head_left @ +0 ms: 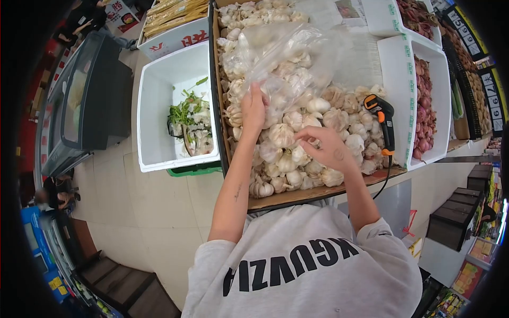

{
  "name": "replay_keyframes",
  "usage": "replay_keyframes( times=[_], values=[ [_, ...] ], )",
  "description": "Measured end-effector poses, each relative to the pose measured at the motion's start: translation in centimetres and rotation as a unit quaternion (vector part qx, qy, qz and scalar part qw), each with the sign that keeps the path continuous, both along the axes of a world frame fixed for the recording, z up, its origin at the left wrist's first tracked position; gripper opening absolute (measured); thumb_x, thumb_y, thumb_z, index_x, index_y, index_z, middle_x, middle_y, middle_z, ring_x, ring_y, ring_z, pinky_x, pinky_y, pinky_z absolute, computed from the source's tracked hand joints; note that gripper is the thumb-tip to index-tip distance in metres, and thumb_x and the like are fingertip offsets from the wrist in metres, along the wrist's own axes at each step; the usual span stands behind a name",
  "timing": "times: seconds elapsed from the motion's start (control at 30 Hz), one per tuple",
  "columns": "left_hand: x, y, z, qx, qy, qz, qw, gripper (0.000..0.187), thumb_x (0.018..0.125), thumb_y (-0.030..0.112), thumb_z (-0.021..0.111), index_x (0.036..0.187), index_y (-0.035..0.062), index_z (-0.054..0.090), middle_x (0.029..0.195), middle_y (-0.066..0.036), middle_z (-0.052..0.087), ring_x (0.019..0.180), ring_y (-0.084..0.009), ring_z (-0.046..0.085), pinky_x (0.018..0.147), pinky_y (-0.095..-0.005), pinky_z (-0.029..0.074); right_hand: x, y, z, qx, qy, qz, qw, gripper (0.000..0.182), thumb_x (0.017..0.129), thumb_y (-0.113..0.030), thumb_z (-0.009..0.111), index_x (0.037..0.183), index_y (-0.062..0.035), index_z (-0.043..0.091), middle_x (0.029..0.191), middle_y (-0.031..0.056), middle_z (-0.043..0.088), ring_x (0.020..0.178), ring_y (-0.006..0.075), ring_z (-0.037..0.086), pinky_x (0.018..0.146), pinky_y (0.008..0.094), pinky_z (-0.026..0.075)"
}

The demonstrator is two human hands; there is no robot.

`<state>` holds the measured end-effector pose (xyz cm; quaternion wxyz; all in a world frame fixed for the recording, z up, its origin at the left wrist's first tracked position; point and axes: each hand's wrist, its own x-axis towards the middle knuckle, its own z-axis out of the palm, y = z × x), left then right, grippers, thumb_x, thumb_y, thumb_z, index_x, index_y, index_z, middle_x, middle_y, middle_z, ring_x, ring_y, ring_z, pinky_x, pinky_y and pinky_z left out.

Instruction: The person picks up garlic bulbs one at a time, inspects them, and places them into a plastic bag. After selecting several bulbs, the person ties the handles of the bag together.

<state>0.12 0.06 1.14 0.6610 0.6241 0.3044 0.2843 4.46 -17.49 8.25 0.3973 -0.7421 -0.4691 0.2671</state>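
Observation:
My left hand [254,108] is closed on the edge of a clear plastic bag [289,47], which spreads over a heap of garlic bulbs [286,161] in a cardboard-edged bin. My right hand [323,146] is over the garlic, to the right of the left hand. Its thumb and forefinger come close together beside a bulb [281,135]; whether anything small is between them I cannot make out. Right of this hand, a black and orange handheld device [383,122] with a cable lies on the bulbs.
A white foam box [151,132] holding green scraps [186,110] stands left of the bin. On the right is a foam box [397,85] of red onions [423,114]. A dark display case [101,90] stands far left. People are partly visible at the upper left.

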Motion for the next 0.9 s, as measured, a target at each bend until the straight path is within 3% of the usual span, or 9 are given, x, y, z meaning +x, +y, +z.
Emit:
replay_keyframes(
  times=[0.13, 0.33, 0.57, 0.67, 0.73, 0.77, 0.83, 0.87, 0.9],
  values=[
    [0.2, -0.3, 0.0, 0.016, -0.016, 0.018, 1.000, 0.051, 0.084, 0.037, 0.027, 0.055, 0.0000, 0.048, 0.047, -0.003, 0.041, 0.046, -0.0115, 0.040, 0.050, -0.0243, 0.033, -1.5, -1.4, -0.5, -0.038, -0.030, -0.170, 0.984, 0.015, 0.065, -0.007, 0.055, 0.080, -0.0030, 0.054, 0.069, 0.0096, 0.054, 0.059, 0.0193, 0.052, 0.054, 0.0262, 0.041],
    [0.5, 0.1, -1.1, 0.036, 0.021, 0.016, 0.999, 0.053, 0.083, 0.038, 0.027, 0.050, 0.0005, 0.045, 0.047, -0.003, 0.041, 0.047, -0.0129, 0.040, 0.050, -0.0260, 0.033, -2.3, -2.1, -2.4, -0.007, -0.220, -0.048, 0.974, 0.039, 0.058, -0.012, 0.063, 0.093, -0.0067, 0.048, 0.084, 0.0080, 0.050, 0.069, 0.0206, 0.051, 0.061, 0.0300, 0.041],
    [0.5, -0.3, -0.6, 0.015, -0.017, 0.028, 0.999, 0.053, 0.083, 0.039, 0.027, 0.049, 0.0010, 0.043, 0.045, -0.003, 0.040, 0.045, -0.0135, 0.039, 0.049, -0.0265, 0.032, -2.9, -1.5, -3.3, -0.076, -0.286, -0.017, 0.955, 0.046, 0.051, -0.012, 0.065, 0.092, -0.0075, 0.046, 0.086, 0.0082, 0.047, 0.074, 0.0254, 0.050, 0.064, 0.0319, 0.041],
    [0.4, -0.2, -0.6, 0.029, 0.007, 0.030, 0.999, 0.053, 0.083, 0.038, 0.028, 0.049, 0.0012, 0.043, 0.045, -0.003, 0.040, 0.045, -0.0133, 0.039, 0.049, -0.0261, 0.032, -2.6, -1.7, -2.5, -0.092, -0.203, -0.042, 0.974, 0.048, 0.052, -0.012, 0.065, 0.095, -0.0078, 0.044, 0.089, 0.0068, 0.049, 0.075, 0.0220, 0.052, 0.063, 0.0311, 0.041],
    [0.4, -0.2, -0.8, 0.030, 0.002, 0.029, 0.999, 0.053, 0.083, 0.039, 0.028, 0.048, 0.0012, 0.043, 0.045, -0.003, 0.040, 0.045, -0.0133, 0.039, 0.049, -0.0262, 0.032, -2.1, -1.9, -2.5, 0.026, 0.069, -0.081, 0.994, 0.047, 0.056, -0.015, 0.064, 0.096, -0.0044, 0.042, 0.089, 0.0085, 0.051, 0.083, 0.0192, 0.051, 0.065, 0.0292, 0.043],
    [0.4, -0.1, -0.9, 0.033, 0.000, 0.027, 0.999, 0.054, 0.083, 0.039, 0.028, 0.048, 0.0013, 0.043, 0.045, -0.004, 0.040, 0.045, -0.0134, 0.039, 0.049, -0.0263, 0.032, -2.0, -1.8, -2.3, 0.026, 0.068, -0.081, 0.994, 0.047, 0.056, -0.015, 0.064, 0.096, -0.0044, 0.042, 0.089, 0.0085, 0.051, 0.083, 0.0192, 0.051, 0.065, 0.0292, 0.043],
    [0.4, 0.0, -1.0, 0.033, 0.008, 0.029, 0.999, 0.054, 0.083, 0.039, 0.028, 0.048, 0.0013, 0.043, 0.045, -0.004, 0.040, 0.045, -0.0134, 0.039, 0.049, -0.0263, 0.032, -1.8, -1.5, -1.2, 0.229, 0.450, -0.070, 0.861, 0.048, 0.059, -0.022, 0.062, 0.099, -0.0027, 0.042, 0.092, 0.0125, 0.053, 0.091, 0.0190, 0.050, 0.072, 0.0287, 0.042],
    [0.5, -0.1, -1.0, 0.032, 0.015, 0.029, 0.999, 0.054, 0.083, 0.039, 0.028, 0.048, 0.0013, 0.042, 0.045, -0.004, 0.040, 0.045, -0.0134, 0.039, 0.049, -0.0263, 0.032, -1.8, -1.4, -0.9, 0.231, 0.447, -0.072, 0.861, 0.048, 0.059, -0.022, 0.062, 0.099, -0.0027, 0.042, 0.092, 0.0125, 0.053, 0.091, 0.0190, 0.050, 0.072, 0.0287, 0.042],
    [0.5, -0.1, -0.8, 0.032, 0.013, 0.026, 0.999, 0.054, 0.083, 0.039, 0.028, 0.048, 0.0013, 0.042, 0.045, -0.004, 0.040, 0.045, -0.0134, 0.039, 0.049, -0.0263, 0.032, -1.8, -1.3, -0.7, 0.280, 0.547, -0.033, 0.788, 0.050, 0.059, -0.025, 0.061, 0.100, -0.0022, 0.042, 0.093, 0.0147, 0.052, 0.092, 0.0215, 0.049, 0.074, 0.0288, 0.042]
  ],
)
